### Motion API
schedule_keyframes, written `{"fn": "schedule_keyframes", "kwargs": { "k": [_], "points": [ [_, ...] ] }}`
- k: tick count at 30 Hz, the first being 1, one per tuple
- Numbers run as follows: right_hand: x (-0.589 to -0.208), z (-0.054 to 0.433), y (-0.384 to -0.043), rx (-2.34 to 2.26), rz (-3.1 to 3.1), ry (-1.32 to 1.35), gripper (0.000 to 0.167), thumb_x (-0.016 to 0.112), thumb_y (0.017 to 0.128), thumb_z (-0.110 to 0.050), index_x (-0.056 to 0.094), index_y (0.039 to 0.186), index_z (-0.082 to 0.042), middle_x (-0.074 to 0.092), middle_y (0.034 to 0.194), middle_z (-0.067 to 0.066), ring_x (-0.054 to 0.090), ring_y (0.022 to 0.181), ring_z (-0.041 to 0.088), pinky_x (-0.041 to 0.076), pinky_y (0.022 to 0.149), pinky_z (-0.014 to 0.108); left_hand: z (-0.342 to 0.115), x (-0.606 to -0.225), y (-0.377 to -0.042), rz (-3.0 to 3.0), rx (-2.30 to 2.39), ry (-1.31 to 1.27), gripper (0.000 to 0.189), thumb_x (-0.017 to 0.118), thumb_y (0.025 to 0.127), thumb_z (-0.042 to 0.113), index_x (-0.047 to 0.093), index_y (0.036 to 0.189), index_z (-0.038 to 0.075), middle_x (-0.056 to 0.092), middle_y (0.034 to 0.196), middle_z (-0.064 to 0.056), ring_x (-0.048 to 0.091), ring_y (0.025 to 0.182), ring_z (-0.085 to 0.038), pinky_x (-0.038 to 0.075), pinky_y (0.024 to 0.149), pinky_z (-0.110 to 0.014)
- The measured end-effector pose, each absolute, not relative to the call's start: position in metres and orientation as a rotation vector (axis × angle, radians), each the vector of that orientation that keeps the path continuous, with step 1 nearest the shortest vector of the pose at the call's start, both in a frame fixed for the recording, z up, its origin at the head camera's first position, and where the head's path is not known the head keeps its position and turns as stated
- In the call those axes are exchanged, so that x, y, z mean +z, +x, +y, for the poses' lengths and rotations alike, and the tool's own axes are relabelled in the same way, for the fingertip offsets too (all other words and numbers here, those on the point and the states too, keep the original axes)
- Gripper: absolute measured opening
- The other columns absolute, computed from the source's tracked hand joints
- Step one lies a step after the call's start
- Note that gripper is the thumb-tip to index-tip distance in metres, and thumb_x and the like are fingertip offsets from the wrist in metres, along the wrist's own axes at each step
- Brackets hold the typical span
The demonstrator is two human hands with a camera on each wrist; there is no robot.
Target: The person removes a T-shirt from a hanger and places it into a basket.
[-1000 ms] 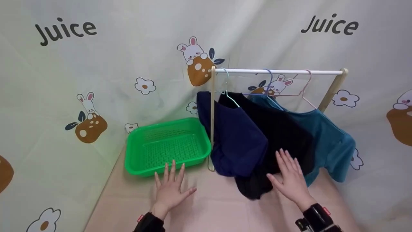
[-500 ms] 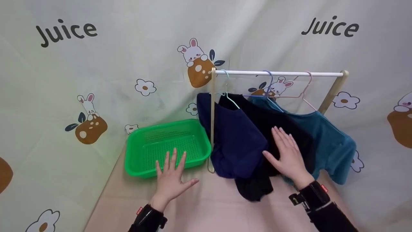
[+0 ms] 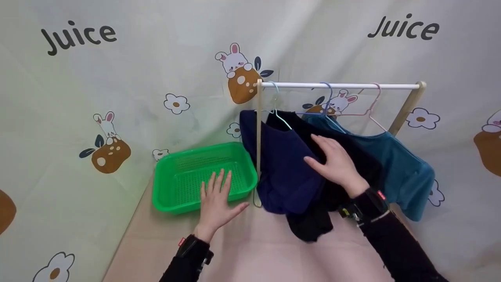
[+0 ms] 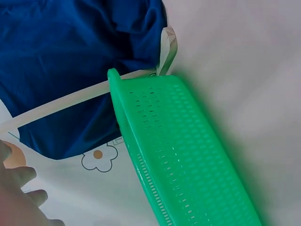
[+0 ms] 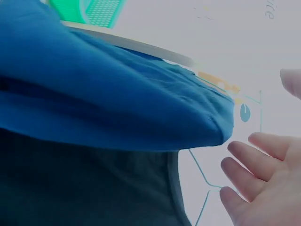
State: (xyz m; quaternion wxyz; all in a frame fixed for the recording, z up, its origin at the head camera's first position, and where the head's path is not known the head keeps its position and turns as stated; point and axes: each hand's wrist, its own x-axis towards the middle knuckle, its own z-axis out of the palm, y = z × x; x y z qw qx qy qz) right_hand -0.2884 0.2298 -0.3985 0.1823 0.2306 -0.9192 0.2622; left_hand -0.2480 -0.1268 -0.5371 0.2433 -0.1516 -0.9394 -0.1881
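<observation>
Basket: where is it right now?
In the head view, the basket sits on the table, left of the rack, beside the navy garment.

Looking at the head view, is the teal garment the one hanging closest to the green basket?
No, the navy garment hangs closest to the green basket; the teal garment is farthest.

pale rabbit-printed cloth (image 3: 164, 58) backs a pinkish surface (image 3: 274, 250), perhaps a tabletop.

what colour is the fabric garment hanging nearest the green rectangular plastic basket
Dark navy blue: the fabric garment shows best in the head view.
</observation>
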Motion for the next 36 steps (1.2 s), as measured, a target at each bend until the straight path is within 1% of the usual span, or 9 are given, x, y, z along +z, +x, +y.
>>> {"fn": "schedule_keyframes", "kwargs": {
  "k": [5, 8, 12, 17, 21, 28, 32, 34, 36],
  "points": [
    [-0.385, 0.219, -0.306, 0.78, -2.643, 0.631, 0.068, 0.066, 0.094, -0.041, 0.047, 0.146, -0.001, 0.049, 0.144, 0.019, 0.042, 0.134, 0.035, 0.031, 0.11, 0.05, -0.121, -0.54, -0.257, -2.55, -0.549, -0.423, 0.104, 0.07, 0.076, 0.069, 0.035, 0.154, 0.011, 0.035, 0.155, -0.017, 0.028, 0.142, -0.044, 0.02, 0.108, -0.07],
    [-0.38, 0.212, -0.316, 0.809, -2.665, 0.628, 0.065, 0.065, 0.096, -0.039, 0.047, 0.145, -0.001, 0.05, 0.144, 0.019, 0.042, 0.135, 0.036, 0.031, 0.111, 0.049, -0.116, -0.543, -0.259, -2.533, -0.603, -0.426, 0.101, 0.073, 0.077, 0.063, 0.036, 0.154, 0.01, 0.038, 0.153, -0.019, 0.03, 0.14, -0.045, 0.021, 0.108, -0.069],
    [-0.375, 0.203, -0.326, 0.848, -2.698, 0.629, 0.064, 0.063, 0.097, -0.036, 0.045, 0.146, 0.0, 0.05, 0.144, 0.02, 0.041, 0.135, 0.036, 0.03, 0.111, 0.049, -0.107, -0.547, -0.259, -2.528, -0.696, -0.402, 0.1, 0.075, 0.078, 0.06, 0.035, 0.154, 0.008, 0.038, 0.153, -0.02, 0.029, 0.141, -0.044, 0.02, 0.109, -0.067],
    [-0.37, 0.189, -0.337, 0.861, -2.739, 0.623, 0.064, 0.061, 0.098, -0.034, 0.043, 0.147, 0.001, 0.049, 0.144, 0.02, 0.04, 0.136, 0.036, 0.028, 0.113, 0.048, -0.096, -0.554, -0.256, -2.529, -0.779, -0.359, 0.101, 0.071, 0.079, 0.062, 0.033, 0.154, 0.005, 0.037, 0.153, -0.02, 0.028, 0.142, -0.043, 0.02, 0.111, -0.066],
    [-0.364, 0.18, -0.346, 0.893, -2.768, 0.614, 0.063, 0.06, 0.099, -0.034, 0.041, 0.148, 0.001, 0.05, 0.144, 0.02, 0.041, 0.136, 0.035, 0.028, 0.113, 0.046, -0.089, -0.558, -0.257, -2.525, -0.814, -0.336, 0.101, 0.069, 0.08, 0.063, 0.032, 0.154, 0.005, 0.036, 0.153, -0.021, 0.028, 0.142, -0.042, 0.02, 0.111, -0.064],
    [-0.356, 0.167, -0.361, 1.045, -2.797, 0.619, 0.062, 0.057, 0.1, -0.031, 0.039, 0.149, 0.002, 0.049, 0.144, 0.022, 0.044, 0.134, 0.034, 0.031, 0.112, 0.045, -0.075, -0.559, -0.257, -2.463, -0.892, -0.346, 0.096, 0.068, 0.084, 0.059, 0.032, 0.154, 0.003, 0.039, 0.152, -0.02, 0.03, 0.14, -0.044, 0.023, 0.111, -0.063],
    [-0.355, 0.162, -0.366, 1.159, -2.825, 0.595, 0.059, 0.053, 0.102, -0.03, 0.037, 0.15, 0.001, 0.047, 0.145, 0.022, 0.046, 0.132, 0.035, 0.034, 0.11, 0.046, -0.069, -0.559, -0.258, -2.448, -0.942, -0.369, 0.094, 0.068, 0.086, 0.056, 0.031, 0.154, 0.003, 0.037, 0.153, -0.019, 0.029, 0.141, -0.044, 0.021, 0.112, -0.062],
    [-0.354, 0.159, -0.368, 1.243, -2.826, 0.562, 0.057, 0.052, 0.103, -0.028, 0.038, 0.15, 0.0, 0.051, 0.141, 0.022, 0.051, 0.128, 0.034, 0.038, 0.107, 0.045, -0.068, -0.558, -0.258, -2.453, -0.971, -0.373, 0.094, 0.068, 0.086, 0.055, 0.03, 0.155, 0.004, 0.036, 0.155, -0.018, 0.028, 0.142, -0.042, 0.02, 0.113, -0.061],
    [-0.353, 0.156, -0.37, 1.341, -2.809, 0.53, 0.053, 0.05, 0.104, -0.022, 0.038, 0.149, 0.001, 0.057, 0.134, 0.022, 0.056, 0.121, 0.033, 0.04, 0.104, 0.043, -0.066, -0.557, -0.258, -2.457, -0.994, -0.378, 0.094, 0.067, 0.087, 0.055, 0.028, 0.155, 0.005, 0.035, 0.156, -0.017, 0.026, 0.143, -0.042, 0.019, 0.113, -0.061]
  ]
}}
